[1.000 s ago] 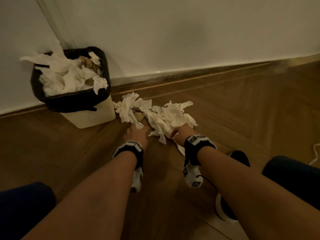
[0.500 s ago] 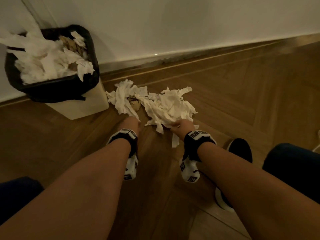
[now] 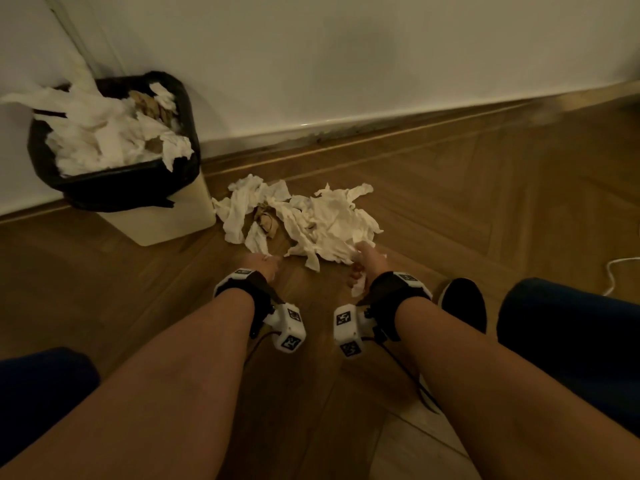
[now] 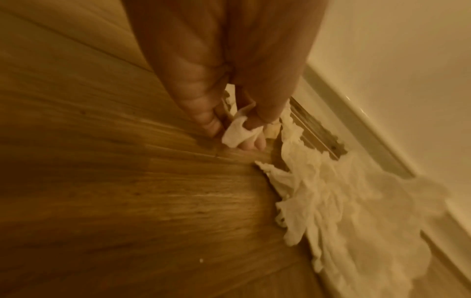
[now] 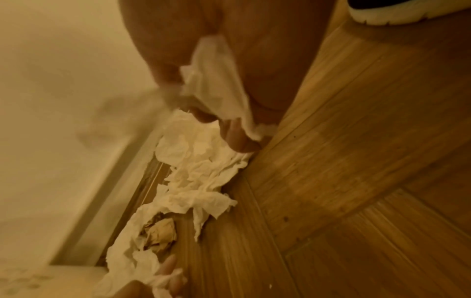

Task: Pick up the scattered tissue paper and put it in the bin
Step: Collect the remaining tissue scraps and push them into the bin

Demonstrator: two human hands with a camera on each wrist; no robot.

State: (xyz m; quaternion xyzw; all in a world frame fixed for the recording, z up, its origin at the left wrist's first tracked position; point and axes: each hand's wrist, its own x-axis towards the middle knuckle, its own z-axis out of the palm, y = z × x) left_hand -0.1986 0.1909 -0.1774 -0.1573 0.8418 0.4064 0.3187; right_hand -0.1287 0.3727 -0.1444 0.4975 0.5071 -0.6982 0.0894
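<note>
At lower centre of the head view, the left hand (image 3: 260,268) pinches a small white tissue scrap (image 4: 237,134); the right hand (image 3: 367,263) is curled round a white tissue strip (image 5: 219,88). Just beyond both grips, the crumpled white tissue paper pile (image 3: 311,220) lies on the wooden floor (image 3: 485,209), long axis left-right. The black-lined cream bin (image 3: 152,220) stands upper left, nearer the left hand.
</note>
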